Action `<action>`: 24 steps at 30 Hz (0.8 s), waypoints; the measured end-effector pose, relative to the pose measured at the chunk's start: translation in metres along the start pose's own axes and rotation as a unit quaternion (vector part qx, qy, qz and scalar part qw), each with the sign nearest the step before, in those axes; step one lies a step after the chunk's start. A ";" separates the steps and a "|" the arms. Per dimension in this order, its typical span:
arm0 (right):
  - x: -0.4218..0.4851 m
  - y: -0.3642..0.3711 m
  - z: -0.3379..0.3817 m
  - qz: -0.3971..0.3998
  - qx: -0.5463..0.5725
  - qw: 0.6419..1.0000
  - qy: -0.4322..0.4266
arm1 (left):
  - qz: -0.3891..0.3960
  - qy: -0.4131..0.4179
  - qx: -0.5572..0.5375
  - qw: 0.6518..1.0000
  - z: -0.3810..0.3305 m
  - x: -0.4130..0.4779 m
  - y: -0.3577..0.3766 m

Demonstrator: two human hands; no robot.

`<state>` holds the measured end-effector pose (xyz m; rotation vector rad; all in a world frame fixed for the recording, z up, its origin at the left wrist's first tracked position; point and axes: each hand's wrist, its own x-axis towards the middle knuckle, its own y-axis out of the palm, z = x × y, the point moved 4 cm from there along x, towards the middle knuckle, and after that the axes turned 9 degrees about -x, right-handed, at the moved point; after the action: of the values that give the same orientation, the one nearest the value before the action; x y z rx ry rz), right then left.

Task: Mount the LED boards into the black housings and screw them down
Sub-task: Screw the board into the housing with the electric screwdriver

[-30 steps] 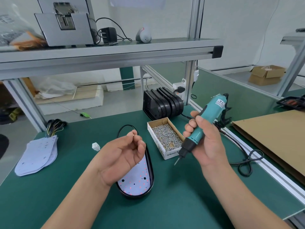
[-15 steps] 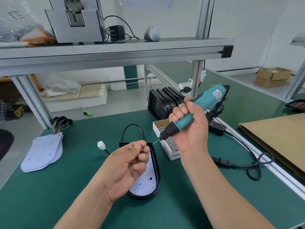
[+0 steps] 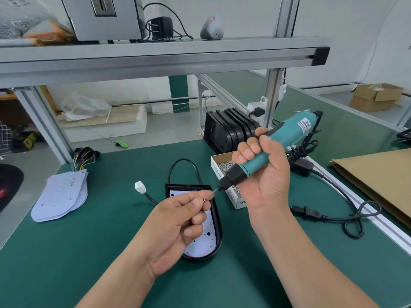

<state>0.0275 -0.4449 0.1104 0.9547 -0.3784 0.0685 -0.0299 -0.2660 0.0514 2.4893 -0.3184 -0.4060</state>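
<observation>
- Teal plastic covers the body of the electric screwdriver. The right hand holds it with all fingers wrapped round the grip. The tool slants down and to the left, and its bit tip meets the fingertips of the left hand.
- The left hand's fingers are curled, with thumb and forefinger pinching a small screw right at the bit tip.
- Directly beneath the left hand a black housing lies flat on the green table. An LED board, white with red dots, sits inside it, and the hand hides its middle.
- Behind the right hand, partly hidden by it, sits an open box of screws.
- Beyond that box, further from the right hand, a row of black housings stands on edge.
- Just past the left hand and to its left lies a white connector on a black cable.
- Well to the left of the left hand lies a pile of loose LED boards, with wires at its far end.
- Right of the right hand a black power cord trails over the table, and a cardboard sheet lies beyond it.
</observation>
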 end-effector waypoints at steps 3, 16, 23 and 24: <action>0.000 -0.003 -0.002 -0.002 0.003 1.000 0.004 | 0.003 0.002 0.003 1.000 0.000 -0.001 0.000; -0.002 -0.004 -0.006 0.013 -0.004 1.000 0.027 | 0.016 0.042 0.057 0.997 -0.001 -0.002 -0.001; -0.005 -0.004 -0.007 0.009 -0.022 0.999 0.043 | 0.010 0.080 0.145 0.986 -0.004 -0.002 -0.001; -0.005 -0.004 -0.007 0.009 -0.024 0.999 0.042 | 0.006 0.086 0.154 0.984 -0.005 -0.001 -0.002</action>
<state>0.0257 -0.4407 0.1022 0.8979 -0.3111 0.1154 -0.0292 -0.2611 0.0540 2.8006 -0.3489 -0.1424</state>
